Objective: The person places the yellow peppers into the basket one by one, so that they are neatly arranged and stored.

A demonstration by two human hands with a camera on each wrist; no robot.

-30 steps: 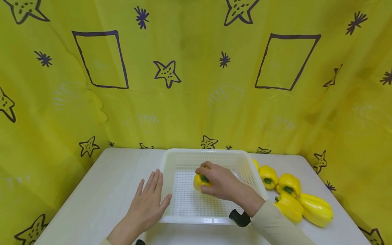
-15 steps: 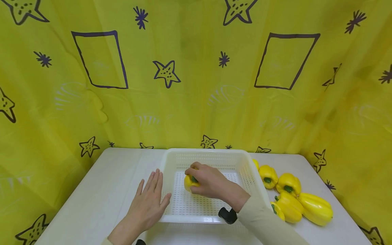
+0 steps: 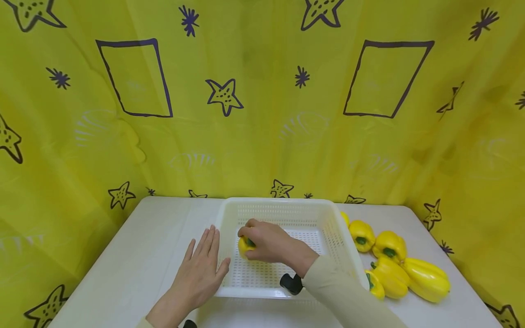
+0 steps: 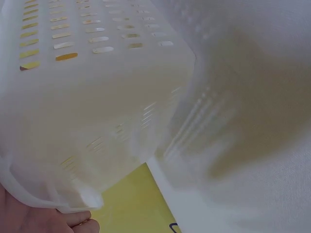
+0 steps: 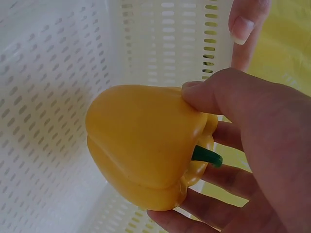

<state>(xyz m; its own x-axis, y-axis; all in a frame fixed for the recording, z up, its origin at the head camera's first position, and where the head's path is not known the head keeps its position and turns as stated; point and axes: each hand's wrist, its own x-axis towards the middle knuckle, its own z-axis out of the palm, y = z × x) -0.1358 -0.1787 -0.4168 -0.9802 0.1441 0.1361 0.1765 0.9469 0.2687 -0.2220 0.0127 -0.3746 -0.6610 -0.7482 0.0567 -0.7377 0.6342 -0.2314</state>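
In the head view, my right hand grips a yellow bell pepper inside the white plastic basket, near its left side. The right wrist view shows the pepper between thumb and fingers, its green stem turned toward the palm and the perforated basket floor below it. My left hand lies flat with straight fingers at the basket's left rim. From the left wrist, the basket's outer wall fills the upper left, with part of the left hand at the rim.
Right of the basket lie several more yellow peppers, among them a rounded one toward the back and a long one at the outer edge. A white table carries everything. Behind it hangs a yellow curtain with drawn stars.
My right hand has carried the yellow bell pepper leftward across the basket, from its middle to near the left wall. The left hand has stayed at the rim.
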